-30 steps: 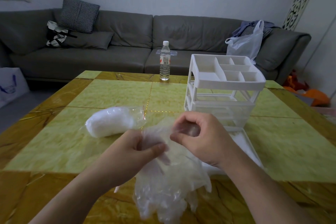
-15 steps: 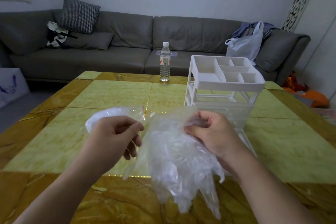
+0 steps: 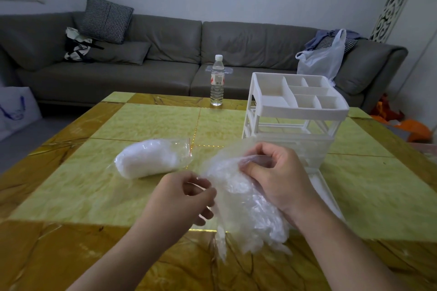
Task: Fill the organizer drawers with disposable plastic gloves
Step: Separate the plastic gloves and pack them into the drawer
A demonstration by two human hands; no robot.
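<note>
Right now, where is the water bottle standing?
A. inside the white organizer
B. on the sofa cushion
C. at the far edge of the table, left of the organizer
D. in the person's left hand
C: the water bottle stands upright at the far edge of the table, apart from the white organizer and to its left, while both hands are busy with a bunch of plastic gloves.

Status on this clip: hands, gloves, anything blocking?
Right hand grips glove bundle above table; left hand pinches its edge. Bagged gloves on table. Organizer path unobstructed.
</note>
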